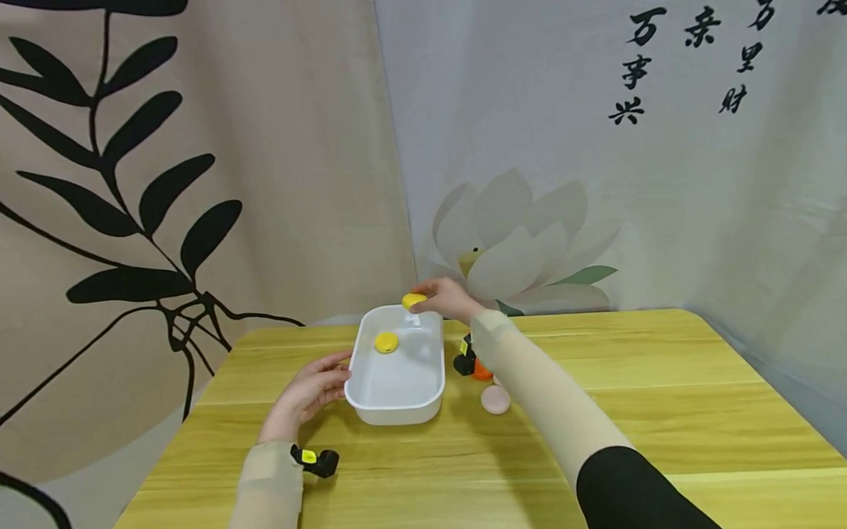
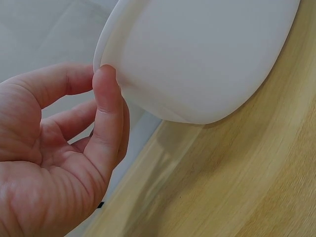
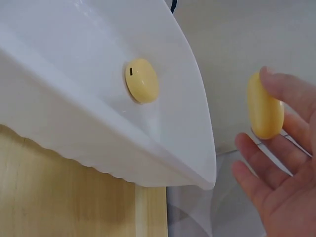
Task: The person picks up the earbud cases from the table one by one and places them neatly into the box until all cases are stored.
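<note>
A white tub (image 1: 393,386) with rounded corners stands on the table. My left hand (image 1: 319,389) is at its near left side; in the left wrist view the thumb and fingers (image 2: 106,89) pinch its rim. My right hand (image 1: 453,298) is above the tub's far right corner. Between its thumb and fingers it holds a smooth yellow rounded case (image 3: 266,111), edge-on in the right wrist view. Another yellow rounded case (image 3: 143,81), with a small dark slot on its side, lies inside the tub on its floor.
Right of the tub, partly behind my right forearm, lie a pale pink round piece (image 1: 495,400) and an orange piece (image 1: 482,371). The wooden table (image 1: 403,483) ends just behind the tub, before a printed curtain (image 1: 308,159).
</note>
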